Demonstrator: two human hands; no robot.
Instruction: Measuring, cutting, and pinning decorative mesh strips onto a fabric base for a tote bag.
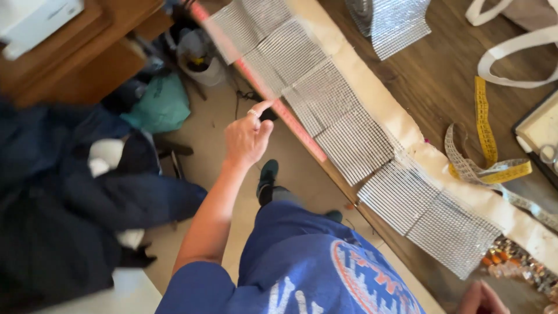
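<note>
1. Head view, looking straight down: the left hand (pixel 247 138) is out in front, arm stretched from a blue sleeve, forefinger and thumb pinched on a long red-pink ruler (pixel 273 99), the other fingers loosely curled.

2. That ruler runs on a slant along the near edge of the table, from the top of the picture down to just past the hand, and it lies right against the mesh strip (pixel 343 134).

3. The mesh strip is a run of silvery, sparkly squares joined edge to edge, laid diagonally along the table edge from upper left to lower right, partly overhanging.

4. Under it lies a cream cloth band (pixel 401 125), following the same slant on the dark wooden table (pixel 436 75).

5. Down in the bottom right corner, the right hand (pixel 482 298) just peeks in, only fingers showing at the frame edge; whether it holds anything, I cannot tell.

6. Just above that hand, a heap of small glittering stones (pixel 517 264) sits on the table.

7. Further right, a yellow tape measure (pixel 485 131) lies looped, beside a narrow sparkly trim (pixel 465 166).

8. Top centre, another piece of silver mesh (pixel 395 23) rests apart from the strip.

9. On the floor to the left: dark blue clothing (pixel 70 197), a teal bag (pixel 160 107), and a white bucket (pixel 200 64).
</note>
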